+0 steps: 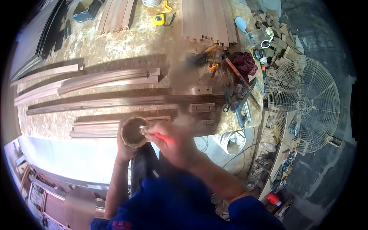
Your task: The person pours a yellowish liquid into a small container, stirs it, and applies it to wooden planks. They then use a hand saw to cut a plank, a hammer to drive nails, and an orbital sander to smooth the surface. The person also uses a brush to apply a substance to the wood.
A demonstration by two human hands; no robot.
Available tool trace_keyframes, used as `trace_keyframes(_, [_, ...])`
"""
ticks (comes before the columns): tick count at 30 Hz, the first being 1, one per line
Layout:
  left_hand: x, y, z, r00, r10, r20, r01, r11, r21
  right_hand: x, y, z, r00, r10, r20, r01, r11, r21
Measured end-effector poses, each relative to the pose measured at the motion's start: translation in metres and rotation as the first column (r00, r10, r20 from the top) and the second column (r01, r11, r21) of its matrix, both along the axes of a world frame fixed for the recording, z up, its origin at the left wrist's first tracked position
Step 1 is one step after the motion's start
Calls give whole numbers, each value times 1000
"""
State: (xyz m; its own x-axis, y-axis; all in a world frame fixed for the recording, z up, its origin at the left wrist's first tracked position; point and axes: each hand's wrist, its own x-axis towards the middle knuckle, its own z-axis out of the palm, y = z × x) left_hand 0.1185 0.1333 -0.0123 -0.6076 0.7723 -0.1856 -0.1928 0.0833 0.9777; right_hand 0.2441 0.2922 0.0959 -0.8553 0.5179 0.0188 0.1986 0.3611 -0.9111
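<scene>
My left hand (125,148) is wrapped around the side of a round pot (131,145) with a crusted, uneven rim and a brown inside. My right hand (177,145) grips a small brush (163,137) by its red handle. The brush's pale end is at the right side of the pot's rim; its bristles are too small to make out. Just beyond the pot, short wooden strips (96,128) lie along the bench's near edge. A long, darker wooden bar (115,102) lies behind them.
The worn workbench (126,46) carries more wooden strips (207,19), a yellow tape measure (158,19), a hammer (234,70) and a dark red cloth (245,64). A white bucket (230,142) stands below its edge. At the right is a large wire-caged fan (304,105).
</scene>
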Motion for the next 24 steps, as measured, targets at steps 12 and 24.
trace_keyframes(12, [99, -65, -13, 999, 17, 46, -11, 990, -139, 222, 219, -194, 486, -647, 587, 136, 720, 680])
trace_keyframes(24, [82, -54, -6, 979, 133, -152, -152, 981, -123, 99, 278, -114, 890, -312, 332, -13, 711, 703])
